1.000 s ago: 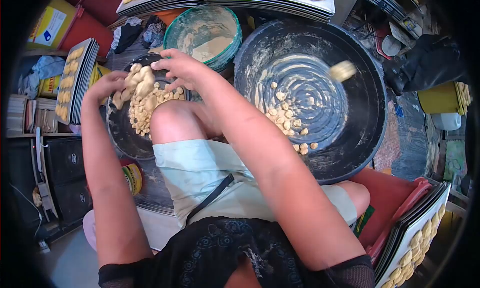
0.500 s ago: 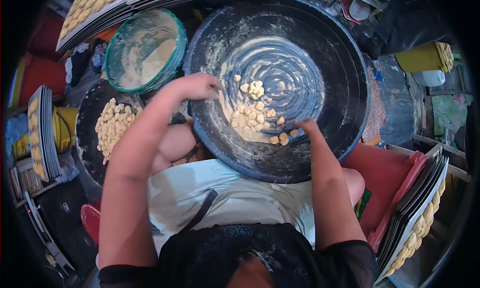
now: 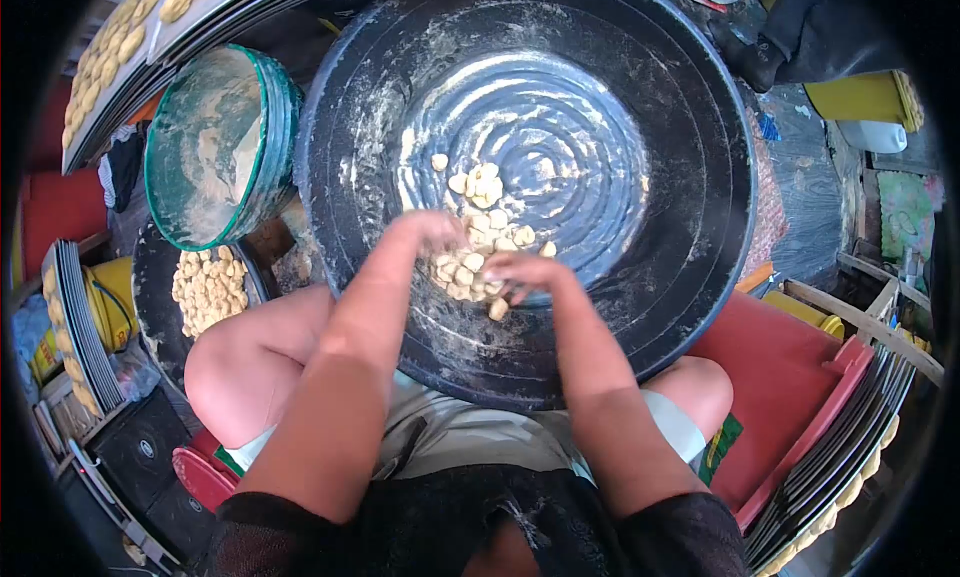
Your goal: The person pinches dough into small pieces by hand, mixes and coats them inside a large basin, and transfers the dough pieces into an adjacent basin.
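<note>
A large black basin point(image 3: 690, 147) dusted with flour lies in front of me. Small pale dough pieces point(image 3: 487, 185) sit in a loose pile left of its middle. My left hand point(image 3: 437, 233) is over the left side of this pile; motion smears its fingers, so their grip cannot be made out. At the pile's right side, my right hand point(image 3: 524, 273) has its fingers curved and apart against the pieces. One dough ball point(image 3: 497, 309) lies just below those fingers, close to the basin's near wall.
A flour-coated green sieve point(image 3: 262, 127) stands left of the basin. Below it, a dark tub point(image 3: 160, 322) holds more dough pieces. Stacked trays with shaped dough rise at upper left, far left point(image 3: 88, 317) and lower right. A red container point(image 3: 770, 377) stands at my right.
Both hands have moved in toward the pile, the right one leftward and the left one rightward. Dough pieces near the right hand have shifted left into the pile. The camera view has shifted.
</note>
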A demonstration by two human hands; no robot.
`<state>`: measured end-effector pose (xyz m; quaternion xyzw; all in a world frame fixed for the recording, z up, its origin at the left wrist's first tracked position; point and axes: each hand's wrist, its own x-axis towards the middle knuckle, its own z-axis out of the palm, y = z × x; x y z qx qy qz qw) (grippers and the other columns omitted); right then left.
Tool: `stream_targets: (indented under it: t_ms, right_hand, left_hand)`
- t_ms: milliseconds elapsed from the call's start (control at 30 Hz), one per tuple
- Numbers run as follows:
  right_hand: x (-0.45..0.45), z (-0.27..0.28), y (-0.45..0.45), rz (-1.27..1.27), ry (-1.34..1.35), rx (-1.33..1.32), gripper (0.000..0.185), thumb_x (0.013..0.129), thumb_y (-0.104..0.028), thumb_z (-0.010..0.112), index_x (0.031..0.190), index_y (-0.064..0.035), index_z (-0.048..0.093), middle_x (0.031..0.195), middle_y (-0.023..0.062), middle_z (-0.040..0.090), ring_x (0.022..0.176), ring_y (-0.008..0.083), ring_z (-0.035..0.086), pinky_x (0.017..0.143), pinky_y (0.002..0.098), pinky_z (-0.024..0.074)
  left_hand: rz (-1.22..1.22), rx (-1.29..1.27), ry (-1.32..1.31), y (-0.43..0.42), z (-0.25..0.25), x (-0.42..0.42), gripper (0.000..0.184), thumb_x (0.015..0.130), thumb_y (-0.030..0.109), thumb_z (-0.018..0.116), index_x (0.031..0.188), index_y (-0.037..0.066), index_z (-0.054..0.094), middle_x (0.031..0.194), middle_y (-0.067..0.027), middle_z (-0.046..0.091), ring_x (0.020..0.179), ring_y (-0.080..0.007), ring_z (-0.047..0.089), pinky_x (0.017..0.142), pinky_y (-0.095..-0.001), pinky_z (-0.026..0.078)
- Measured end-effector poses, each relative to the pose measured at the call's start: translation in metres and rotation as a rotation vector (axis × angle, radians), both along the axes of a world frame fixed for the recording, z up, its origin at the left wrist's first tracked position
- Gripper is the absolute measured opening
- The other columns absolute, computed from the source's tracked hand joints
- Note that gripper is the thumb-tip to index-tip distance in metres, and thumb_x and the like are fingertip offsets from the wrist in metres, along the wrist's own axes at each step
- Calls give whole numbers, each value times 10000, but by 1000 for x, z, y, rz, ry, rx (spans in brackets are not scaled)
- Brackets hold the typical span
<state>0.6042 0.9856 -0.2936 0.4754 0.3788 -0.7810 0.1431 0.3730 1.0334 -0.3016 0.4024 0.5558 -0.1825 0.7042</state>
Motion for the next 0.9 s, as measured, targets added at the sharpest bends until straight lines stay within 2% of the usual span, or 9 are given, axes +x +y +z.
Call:
stream_targets:
  t_ms: [67,133,300,400,500,600,700,733,900]
  right_hand:
    - [28,-15,25,-126,-179,202,476,771,-372,732,1131,-84,613,1291,124,535,997,248,600,818,405,518]
    - [42,-68,21,-374,-573,761,455,746,-376,743,1077,-84,633,1090,159,623,953,260,593,743,398,520]
    - [-56,-39,-7,92,-746,928,709,749,-486,701,1325,-150,458,1404,174,339,1259,371,356,1015,494,377]
    - [-70,-32,-19,292,-345,853,765,734,-511,706,1360,-154,450,1389,172,389,1275,369,374,1022,457,384]
    - [-28,-22,-4,298,137,423,754,721,-507,729,1317,-110,495,1382,170,414,1223,357,439,1010,441,393]
    - [25,-30,20,156,36,251,732,720,-509,740,1271,-75,531,1370,191,431,1190,365,475,1015,427,395]
    - [37,-17,-8,60,-625,558,760,722,-491,744,1315,-85,496,1445,233,318,1218,382,456,1033,425,390]
    - [22,-31,-25,-141,-615,499,789,704,-480,754,1337,-102,473,1439,268,264,1227,397,445,1036,434,391]
    - [-15,-26,-46,-48,-232,317,965,615,-420,821,1415,-134,364,1363,262,315,1166,352,515,974,448,443]
  left_hand:
    - [-237,313,161,47,-14,-8,459,752,290,715,1132,61,597,1344,-239,461,1185,-328,512,935,-409,451]
    - [-31,1061,357,41,-27,-7,544,708,271,739,1198,138,542,1245,-149,476,1183,-351,476,984,-397,407]
    - [-369,831,371,21,-25,10,539,735,218,732,1234,180,532,1334,-121,436,1273,-363,383,998,-463,393]
    - [-498,677,274,-4,-53,3,487,734,216,714,1192,145,566,1299,-143,505,1206,-333,472,958,-415,426]
    - [-460,432,109,-19,-50,1,454,734,210,676,1172,126,587,1187,-167,593,1119,-302,557,921,-381,450]
    - [-205,352,-47,-38,-42,12,500,782,379,634,1216,136,584,1127,-172,625,1120,-285,572,935,-365,443]
    - [-396,558,294,-55,-38,35,589,805,543,584,1233,138,578,1136,-186,622,1112,-294,575,950,-361,437]
    - [-241,474,265,-60,-29,41,544,733,500,688,1140,147,615,1258,-226,490,1194,-386,460,1015,-433,364]
    - [-182,365,35,-65,-26,39,569,670,386,747,1141,118,574,1196,-194,540,1107,-341,529,948,-405,422]
